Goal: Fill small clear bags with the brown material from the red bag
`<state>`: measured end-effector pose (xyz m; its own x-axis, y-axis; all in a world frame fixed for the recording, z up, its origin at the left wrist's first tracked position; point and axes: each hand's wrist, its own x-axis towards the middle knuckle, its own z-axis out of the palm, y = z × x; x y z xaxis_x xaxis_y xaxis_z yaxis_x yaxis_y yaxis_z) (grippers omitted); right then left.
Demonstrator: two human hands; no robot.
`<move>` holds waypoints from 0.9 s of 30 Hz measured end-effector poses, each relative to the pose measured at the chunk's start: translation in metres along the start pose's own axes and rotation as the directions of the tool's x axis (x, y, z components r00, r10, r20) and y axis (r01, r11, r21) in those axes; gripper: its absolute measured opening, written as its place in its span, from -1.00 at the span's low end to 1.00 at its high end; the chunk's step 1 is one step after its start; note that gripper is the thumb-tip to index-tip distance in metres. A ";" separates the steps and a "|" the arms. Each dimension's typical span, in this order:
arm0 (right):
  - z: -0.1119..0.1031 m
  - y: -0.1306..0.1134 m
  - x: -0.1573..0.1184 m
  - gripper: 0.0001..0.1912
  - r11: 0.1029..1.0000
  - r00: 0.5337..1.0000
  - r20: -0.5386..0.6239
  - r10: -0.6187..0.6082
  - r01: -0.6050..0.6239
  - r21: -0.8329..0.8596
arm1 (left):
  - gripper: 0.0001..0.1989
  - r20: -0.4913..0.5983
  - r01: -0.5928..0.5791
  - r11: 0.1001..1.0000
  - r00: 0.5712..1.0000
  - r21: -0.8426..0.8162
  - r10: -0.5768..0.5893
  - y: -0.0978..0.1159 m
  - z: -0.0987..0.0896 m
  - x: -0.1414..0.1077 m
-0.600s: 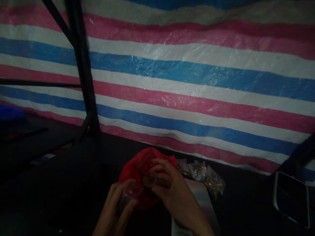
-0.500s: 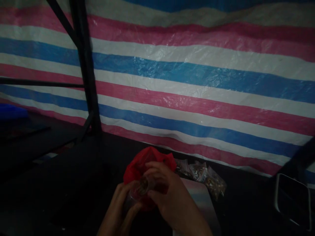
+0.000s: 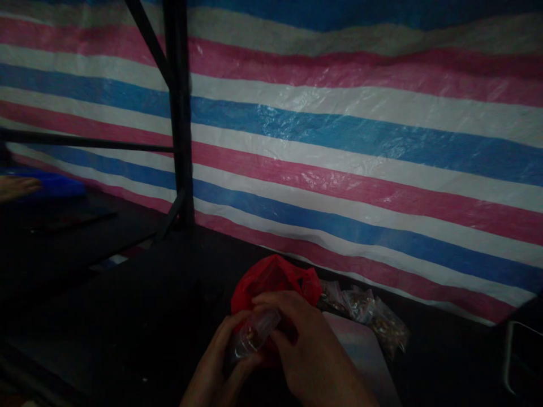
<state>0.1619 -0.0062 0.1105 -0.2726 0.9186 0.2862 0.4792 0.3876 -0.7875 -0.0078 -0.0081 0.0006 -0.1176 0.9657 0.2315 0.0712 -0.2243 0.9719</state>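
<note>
Both hands meet low in the head view over a dark table. My left hand (image 3: 216,367) and my right hand (image 3: 305,356) together pinch a small clear plastic bag (image 3: 253,338) with small brownish pieces inside. Just behind them lies a crumpled red plastic bag (image 3: 271,280). To the right of it sit several small clear bags (image 3: 369,316) filled with brownish bits. The light is dim, so the contents are hard to make out.
A striped pink, white and blue tarpaulin (image 3: 339,141) hangs right behind the table. A black metal post (image 3: 180,113) with braces stands at the left. A pale flat object (image 3: 360,356) lies under my right wrist. Another person's hand (image 3: 17,186) rests by something blue at far left.
My hands came closer together and the small clear bag now lies tilted between both. The view shifted left, so the post and bags sit further right, and another person's hand appeared at far left.
</note>
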 end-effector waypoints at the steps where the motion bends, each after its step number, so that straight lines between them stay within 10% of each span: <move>1: -0.001 0.004 0.002 -0.41 1.000 0.999 -0.035 0.018 -0.019 -0.004 | -0.61 -0.010 0.027 1.000 1.000 -0.008 -0.027 0.004 0.000 0.000; 11: 0.011 0.067 0.020 -0.18 0.952 0.989 -0.082 0.125 -0.143 -0.271 | -0.45 -0.168 0.229 0.973 0.959 -0.013 -0.228 0.010 0.019 -0.003; 19: 0.005 0.068 0.006 -0.31 0.990 0.993 0.023 0.113 -0.110 -0.092 | -0.42 -0.269 0.294 0.954 0.916 -0.057 -0.299 0.038 0.028 0.005; 27: -0.004 0.064 -0.009 -0.19 0.973 0.982 0.015 0.189 -0.185 -0.141 | -0.52 -0.215 0.088 0.995 0.974 0.055 -0.074 0.034 0.019 -0.001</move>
<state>0.1986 0.0109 0.0600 -0.1897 0.9739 0.1244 0.6338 0.2182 -0.7420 0.0139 -0.0140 0.0327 -0.3331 0.9288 0.1623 0.1150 -0.1308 0.9847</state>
